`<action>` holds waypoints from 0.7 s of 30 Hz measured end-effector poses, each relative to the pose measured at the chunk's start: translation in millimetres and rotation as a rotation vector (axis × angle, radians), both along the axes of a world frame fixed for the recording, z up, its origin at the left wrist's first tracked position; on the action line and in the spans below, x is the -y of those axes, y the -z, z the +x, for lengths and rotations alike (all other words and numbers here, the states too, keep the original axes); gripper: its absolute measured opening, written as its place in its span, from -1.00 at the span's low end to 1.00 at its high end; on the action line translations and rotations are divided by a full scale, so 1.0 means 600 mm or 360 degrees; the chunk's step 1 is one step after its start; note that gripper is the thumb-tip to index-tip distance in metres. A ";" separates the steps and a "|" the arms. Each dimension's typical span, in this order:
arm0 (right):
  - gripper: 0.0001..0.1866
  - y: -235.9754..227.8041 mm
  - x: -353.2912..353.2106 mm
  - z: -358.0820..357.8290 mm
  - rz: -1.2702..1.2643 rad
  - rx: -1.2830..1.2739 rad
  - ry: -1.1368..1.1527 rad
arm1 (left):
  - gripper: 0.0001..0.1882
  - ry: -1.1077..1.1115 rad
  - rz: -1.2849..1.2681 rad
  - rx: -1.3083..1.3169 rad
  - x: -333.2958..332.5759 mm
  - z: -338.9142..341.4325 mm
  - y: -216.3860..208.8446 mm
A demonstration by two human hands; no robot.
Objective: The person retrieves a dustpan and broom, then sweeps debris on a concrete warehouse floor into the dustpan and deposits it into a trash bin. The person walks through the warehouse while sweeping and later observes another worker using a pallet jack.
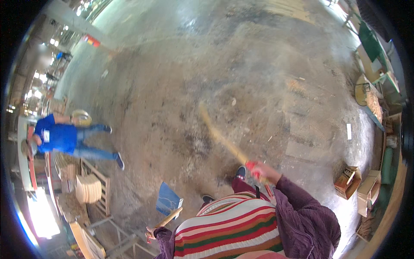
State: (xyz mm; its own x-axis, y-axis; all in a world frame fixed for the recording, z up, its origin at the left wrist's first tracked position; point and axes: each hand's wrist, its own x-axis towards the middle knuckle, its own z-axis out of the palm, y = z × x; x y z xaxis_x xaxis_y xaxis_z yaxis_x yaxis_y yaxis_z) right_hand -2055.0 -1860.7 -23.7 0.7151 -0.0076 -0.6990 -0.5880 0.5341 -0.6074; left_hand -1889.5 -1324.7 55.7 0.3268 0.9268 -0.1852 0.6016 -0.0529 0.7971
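Observation:
My right hand (266,172) is closed around the red grip of a long tan stick-like tool, which looks like a broom (228,146). It slants forward and left over the floor; its far end is smeared by motion. Low on the left, my left hand (151,233) is partly hidden by the sleeve and closed at the end of a wooden handle. That handle leads to a flat blue pan, which looks like a dustpan (167,199), in front of my left side.
On the left a person in a blue shirt (60,137) carries a tan ring (81,116). Behind stand stacked curved wooden pieces (89,188) and a metal frame (120,237). Two cardboard boxes (347,183) stand at right. Debris dots the stained concrete floor (164,86).

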 end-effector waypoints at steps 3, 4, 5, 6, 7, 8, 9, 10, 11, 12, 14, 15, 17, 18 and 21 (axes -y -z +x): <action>-0.61 0.023 -0.019 -0.032 0.0070 -0.0108 -0.0168 | -0.60 0.0092 -0.0092 0.0076 0.090 0.070 0.015; -0.65 0.034 -0.009 -0.045 0.0100 -0.0172 -0.0160 | -0.60 0.0113 -0.0113 0.0095 0.112 0.090 0.018; -0.69 0.062 0.003 -0.061 0.0064 -0.0255 -0.0155 | -0.60 0.0141 -0.0129 0.0116 0.133 0.108 0.021; -0.72 0.077 0.027 -0.068 0.0047 -0.0325 -0.0143 | -0.61 0.0157 -0.0132 0.0139 0.158 0.129 0.014; -0.84 0.091 0.064 -0.076 -0.0020 -0.0363 -0.0068 | -0.61 0.0175 -0.0130 0.0164 0.181 0.148 0.007; -0.90 0.098 0.104 -0.069 -0.0075 -0.0384 -0.0022 | -0.61 0.0160 -0.0115 0.0203 0.191 0.161 -0.004; -0.88 0.126 0.169 -0.099 -0.0251 -0.0502 0.0129 | -0.61 0.0251 -0.0193 0.0188 0.239 0.195 0.005; -0.85 0.149 0.225 -0.124 -0.0438 -0.0648 0.0287 | -0.61 0.0334 -0.0281 0.0154 0.292 0.225 0.026; -0.84 0.159 0.265 -0.110 -0.0850 -0.0708 0.0174 | -0.61 0.0391 -0.0299 0.0148 0.324 0.247 0.035; -0.82 0.155 0.318 -0.094 -0.1266 -0.0777 0.0058 | -0.61 0.0451 -0.0332 0.0141 0.359 0.271 0.044; -0.77 0.145 0.380 -0.047 -0.1583 -0.1065 0.0286 | -0.62 0.0561 -0.0379 0.0143 0.425 0.311 0.057; -0.74 0.150 0.387 -0.032 -0.1566 -0.1106 0.0379 | -0.62 0.0611 -0.0349 0.0137 0.457 0.331 0.057; -0.66 0.133 0.399 0.007 -0.1570 -0.1152 0.0616 | -0.62 0.0716 -0.0300 0.0126 0.514 0.386 0.050; -0.57 0.127 0.408 -0.015 -0.1353 -0.1173 0.0647 | -0.62 0.0780 -0.0184 -0.0059 0.551 0.410 0.060; -0.57 0.095 0.332 -0.121 -0.1714 -0.1162 0.0877 | -0.60 0.0803 -0.0150 -0.0170 0.659 0.469 0.084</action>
